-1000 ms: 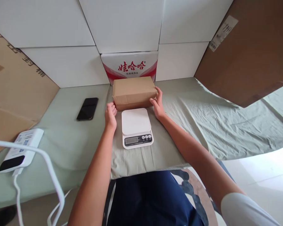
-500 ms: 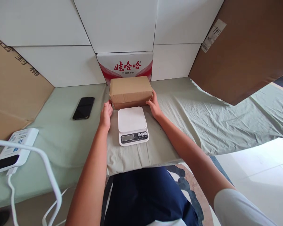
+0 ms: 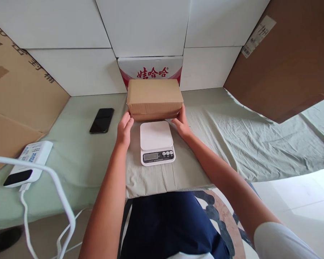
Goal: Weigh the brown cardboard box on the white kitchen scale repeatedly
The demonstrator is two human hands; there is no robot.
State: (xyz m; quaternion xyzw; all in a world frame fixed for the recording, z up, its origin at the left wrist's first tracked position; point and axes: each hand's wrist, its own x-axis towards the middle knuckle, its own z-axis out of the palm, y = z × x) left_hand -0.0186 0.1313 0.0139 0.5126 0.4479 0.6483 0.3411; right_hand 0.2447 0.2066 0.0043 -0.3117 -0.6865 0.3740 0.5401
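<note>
- A brown cardboard box (image 3: 154, 97) sits at the far middle of a counter (image 3: 221, 136) covered with pale green cloth.
- The left hand (image 3: 125, 127) presses its fingers against the box's left near corner; the right hand (image 3: 181, 121) cups the right near corner. Each grip is curled onto the box, holding it between them.
- Whether the box rests on the cloth or is raised just off it cannot be told.
- Just near of the box, between the two wrists, lies a white kitchen scale (image 3: 156, 142), its plate bare.
- Behind the box stands a white carton (image 3: 150, 68) with red lettering, against a white wall.
- To the left lies a black phone (image 3: 102, 120); nearer and further left, a white device (image 3: 28, 163) with a white cable (image 3: 56, 190).
</note>
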